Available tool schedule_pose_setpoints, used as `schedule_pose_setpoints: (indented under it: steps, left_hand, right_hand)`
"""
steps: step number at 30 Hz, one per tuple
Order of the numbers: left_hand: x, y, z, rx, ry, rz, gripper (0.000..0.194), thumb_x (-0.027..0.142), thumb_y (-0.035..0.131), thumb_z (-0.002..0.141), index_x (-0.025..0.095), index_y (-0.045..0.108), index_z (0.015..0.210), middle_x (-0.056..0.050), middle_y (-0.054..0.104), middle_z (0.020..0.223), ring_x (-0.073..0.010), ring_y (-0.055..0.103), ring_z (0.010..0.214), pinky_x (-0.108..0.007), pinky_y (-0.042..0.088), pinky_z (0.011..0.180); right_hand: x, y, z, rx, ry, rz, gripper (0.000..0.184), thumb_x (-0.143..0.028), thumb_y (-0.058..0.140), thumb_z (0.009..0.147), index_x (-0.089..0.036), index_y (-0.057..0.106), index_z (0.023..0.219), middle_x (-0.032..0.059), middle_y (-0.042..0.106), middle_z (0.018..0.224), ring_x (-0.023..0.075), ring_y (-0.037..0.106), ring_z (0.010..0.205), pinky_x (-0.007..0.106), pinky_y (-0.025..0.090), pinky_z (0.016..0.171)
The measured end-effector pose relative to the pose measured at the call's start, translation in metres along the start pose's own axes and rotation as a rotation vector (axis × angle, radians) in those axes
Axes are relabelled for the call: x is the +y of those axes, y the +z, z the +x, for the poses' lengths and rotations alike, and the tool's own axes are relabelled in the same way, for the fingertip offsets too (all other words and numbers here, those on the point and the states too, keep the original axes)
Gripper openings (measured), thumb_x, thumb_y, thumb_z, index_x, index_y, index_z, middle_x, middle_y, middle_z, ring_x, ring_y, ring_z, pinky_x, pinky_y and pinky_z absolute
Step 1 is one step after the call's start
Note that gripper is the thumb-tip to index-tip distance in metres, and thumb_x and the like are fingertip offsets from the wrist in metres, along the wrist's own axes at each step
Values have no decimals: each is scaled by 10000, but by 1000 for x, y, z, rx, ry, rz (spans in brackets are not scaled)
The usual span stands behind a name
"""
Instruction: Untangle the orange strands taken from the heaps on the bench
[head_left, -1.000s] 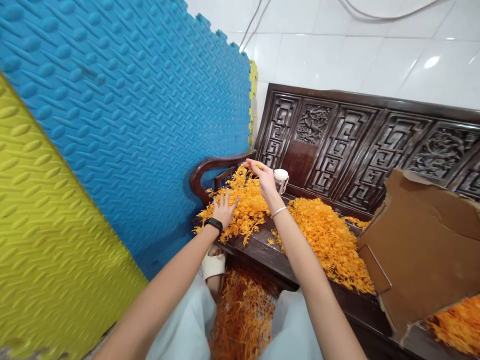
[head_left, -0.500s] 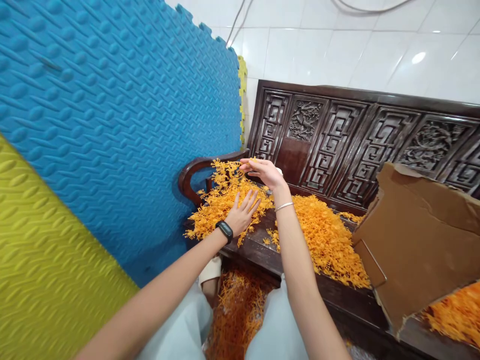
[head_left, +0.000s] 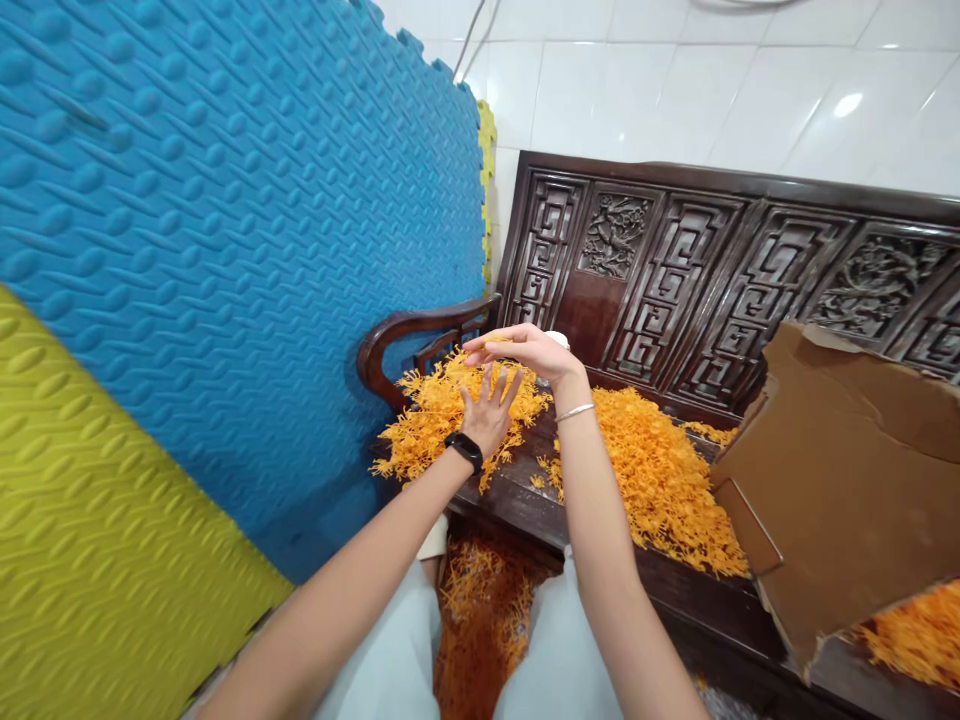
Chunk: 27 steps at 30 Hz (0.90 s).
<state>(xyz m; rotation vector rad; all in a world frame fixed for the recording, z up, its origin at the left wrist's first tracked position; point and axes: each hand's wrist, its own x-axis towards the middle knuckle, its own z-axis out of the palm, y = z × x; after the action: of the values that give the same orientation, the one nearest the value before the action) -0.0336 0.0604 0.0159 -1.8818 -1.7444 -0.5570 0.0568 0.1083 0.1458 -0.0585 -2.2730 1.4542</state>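
Orange pile (head_left: 427, 410), made up of small branching pieces, heaped at the armrest end of the dark wooden tabletop (head_left: 525, 503). Both hands at it.

Left forearm slants up from the lower left, black wristband (head_left: 465, 452) on the wrist. Left hand (head_left: 486, 415) back upward, fingers spread wide and pointing away from the body, over the pile's right part; fingertips close beneath the other hand (firm contact with the pieces: cannot tell).

Right forearm rises steeply from the lower right, silver bangle (head_left: 575, 412) at the wrist. Wrist bent, so the right hand (head_left: 529, 350) reaches leftward above the left one, fingers long and nearly straight. A little orange shows at the fingers; whether a piece is pinched there, cannot tell.

Outward: white lid (head_left: 557, 340) partly hidden just behind the right hand. Curved armrest (head_left: 405, 325) beside the pile. Second, larger orange heap (head_left: 660, 480) right of the right forearm; cardboard sheet (head_left: 847, 480) tilted beside it, more orange pieces (head_left: 922, 635) at its far lower edge. Carved backrest (head_left: 596, 320) behind; blue mat (head_left: 225, 250) at left.
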Motion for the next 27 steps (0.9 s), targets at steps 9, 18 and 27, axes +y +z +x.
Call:
schedule_pose_setpoints:
  steps: [9,18,27]
  left_hand:
    - [3,8,0,22,-6,81,527,123,344,773,31,285,1289,-220,450,1187,-320,250,1216,-600,66,967]
    - [20,18,-3,-69,170,110,474,126,333,780,62,363,1249,-215,318,1308,-325,94,1262,-625,104,943]
    - [10,15,-6,-98,193,123,445,149,368,775,71,414,1211,-233,304,1317,-330,212,1230,-610,252,874]
  right_hand:
    - [2,2,-2,230,-170,158,281,-386,531,751,-215,616,957,26,640,902,142,587,863,372,382,887]
    - [1,3,4,521,-165,117,325,-482,494,753,-267,588,978,6,617,988,156,545,947,420,339,898]
    - [2,-3,2,639,-257,272,432,-557,441,741,-315,501,1093,-15,499,1180,193,420,1094,455,382,848]
